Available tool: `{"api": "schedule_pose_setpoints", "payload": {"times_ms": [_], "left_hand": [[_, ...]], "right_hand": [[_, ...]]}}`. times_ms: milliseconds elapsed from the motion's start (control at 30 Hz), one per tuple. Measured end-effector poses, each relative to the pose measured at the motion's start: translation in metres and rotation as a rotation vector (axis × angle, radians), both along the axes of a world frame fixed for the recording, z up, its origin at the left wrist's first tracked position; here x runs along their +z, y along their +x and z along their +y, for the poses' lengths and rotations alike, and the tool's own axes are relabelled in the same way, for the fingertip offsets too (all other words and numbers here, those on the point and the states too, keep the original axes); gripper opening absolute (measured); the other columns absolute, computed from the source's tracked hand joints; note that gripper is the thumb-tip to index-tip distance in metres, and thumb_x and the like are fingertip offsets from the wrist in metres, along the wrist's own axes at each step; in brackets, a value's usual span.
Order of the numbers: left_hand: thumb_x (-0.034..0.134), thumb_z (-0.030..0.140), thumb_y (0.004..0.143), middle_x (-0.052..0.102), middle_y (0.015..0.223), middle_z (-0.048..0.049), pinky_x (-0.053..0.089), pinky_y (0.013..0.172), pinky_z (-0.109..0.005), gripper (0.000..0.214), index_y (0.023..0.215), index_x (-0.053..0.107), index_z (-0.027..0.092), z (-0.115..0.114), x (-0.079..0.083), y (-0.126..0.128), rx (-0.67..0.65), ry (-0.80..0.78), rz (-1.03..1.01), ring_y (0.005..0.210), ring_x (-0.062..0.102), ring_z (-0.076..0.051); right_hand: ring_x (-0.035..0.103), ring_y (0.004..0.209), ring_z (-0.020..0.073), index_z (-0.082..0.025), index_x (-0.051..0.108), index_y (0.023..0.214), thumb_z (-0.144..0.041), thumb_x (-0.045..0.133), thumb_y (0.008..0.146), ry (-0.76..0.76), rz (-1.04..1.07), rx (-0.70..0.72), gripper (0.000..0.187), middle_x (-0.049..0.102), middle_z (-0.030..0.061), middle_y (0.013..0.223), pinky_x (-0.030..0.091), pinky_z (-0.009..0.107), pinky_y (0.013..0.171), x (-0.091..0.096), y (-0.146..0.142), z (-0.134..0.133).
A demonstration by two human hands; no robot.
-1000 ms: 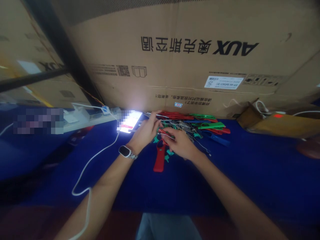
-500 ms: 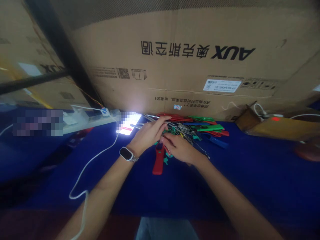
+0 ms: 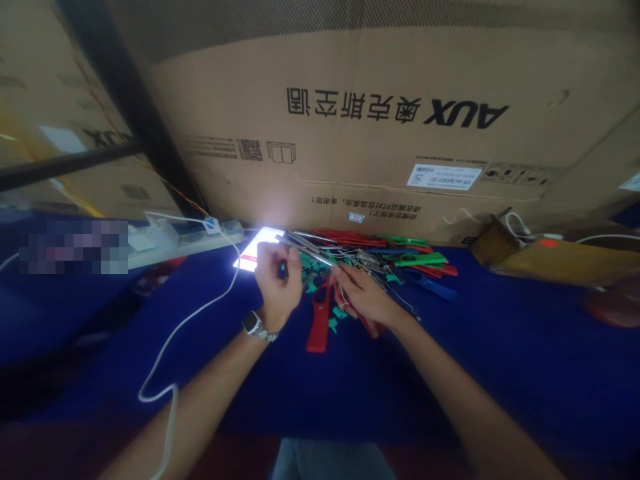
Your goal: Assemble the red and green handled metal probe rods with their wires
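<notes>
My right hand (image 3: 363,292) is closed around a red long-nosed lighter (image 3: 373,328); its red body shows below my palm. From the fingertips a shiny metal tube (image 3: 320,255) points up and left. My left hand (image 3: 280,283) is curled with fingers bent near the tube's far end; a dark greenish bit shows between them, too small to name. A loose red handle shell (image 3: 319,323) lies just left of my right hand. Small green plastic pieces (image 3: 340,312) lie around it. Behind my hands is a pile of thin wires and metal parts (image 3: 367,257).
A brightly lit phone (image 3: 257,250) lies beside my left hand, with a white cable (image 3: 187,320) running toward me. Red, green (image 3: 423,258) and blue shells (image 3: 433,283) lie at the right. A power strip (image 3: 195,233), large carton (image 3: 350,153) and small box (image 3: 545,257) stand behind.
My left hand has moved left, away from my right hand, toward the phone. The metal tube at my right fingertips now shows clearly, and red shows below my right palm.
</notes>
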State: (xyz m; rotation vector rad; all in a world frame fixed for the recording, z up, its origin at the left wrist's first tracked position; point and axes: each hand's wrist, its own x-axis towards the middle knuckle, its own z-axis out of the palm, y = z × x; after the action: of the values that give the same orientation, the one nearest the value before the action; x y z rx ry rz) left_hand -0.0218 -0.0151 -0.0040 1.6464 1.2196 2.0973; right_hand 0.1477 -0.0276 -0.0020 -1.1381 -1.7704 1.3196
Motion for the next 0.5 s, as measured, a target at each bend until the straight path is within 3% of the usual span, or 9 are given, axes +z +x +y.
{"api": "schedule_pose_setpoints", "payload": {"times_ms": [67, 200, 300, 500], "left_hand": [[0.055, 0.040, 0.094, 0.039, 0.063, 0.0049, 0.039, 0.052, -0.024, 0.033, 0.073, 0.037, 0.023, -0.001, -0.008, 0.009, -0.083, -0.140, -0.147, 0.053, 0.041, -0.011], [0.061, 0.049, 0.090, 0.049, 0.063, 0.0050, 0.037, 0.045, -0.022, 0.030, 0.084, 0.049, 0.022, 0.000, -0.010, 0.027, -0.269, -0.396, -0.277, 0.050, 0.044, -0.009], [0.059, 0.053, 0.090, 0.050, 0.061, 0.0056, 0.034, 0.040, -0.020, 0.033, 0.090, 0.055, 0.021, 0.003, -0.008, 0.032, -0.345, -0.442, -0.312, 0.045, 0.043, -0.008], [0.062, 0.055, 0.086, 0.040, 0.054, 0.0086, 0.027, 0.033, -0.019, 0.036, 0.083, 0.058, 0.019, 0.008, -0.008, 0.027, -0.501, -0.495, -0.416, 0.038, 0.033, -0.006]], "right_hand": [[0.041, 0.032, 0.0084, -0.025, 0.042, 0.080, -0.062, 0.038, 0.098, -0.002, 0.026, -0.012, 0.041, 0.050, -0.0077, 0.051, 0.031, 0.020, 0.032, -0.001, -0.001, 0.000], [0.041, 0.032, 0.0082, -0.025, 0.041, 0.080, -0.057, 0.038, 0.100, 0.023, 0.018, -0.008, 0.038, 0.051, -0.0079, 0.051, 0.031, 0.020, 0.033, 0.000, -0.001, -0.001], [0.041, 0.032, 0.0082, -0.025, 0.042, 0.081, -0.051, 0.039, 0.101, 0.030, -0.013, -0.009, 0.033, 0.047, -0.0090, 0.051, 0.031, 0.020, 0.033, 0.000, -0.002, -0.002], [0.044, 0.038, 0.0082, -0.024, 0.044, 0.084, -0.044, 0.042, 0.100, 0.016, -0.074, 0.019, 0.026, 0.046, -0.0089, 0.056, 0.035, 0.020, 0.039, 0.001, -0.002, -0.005]]}}
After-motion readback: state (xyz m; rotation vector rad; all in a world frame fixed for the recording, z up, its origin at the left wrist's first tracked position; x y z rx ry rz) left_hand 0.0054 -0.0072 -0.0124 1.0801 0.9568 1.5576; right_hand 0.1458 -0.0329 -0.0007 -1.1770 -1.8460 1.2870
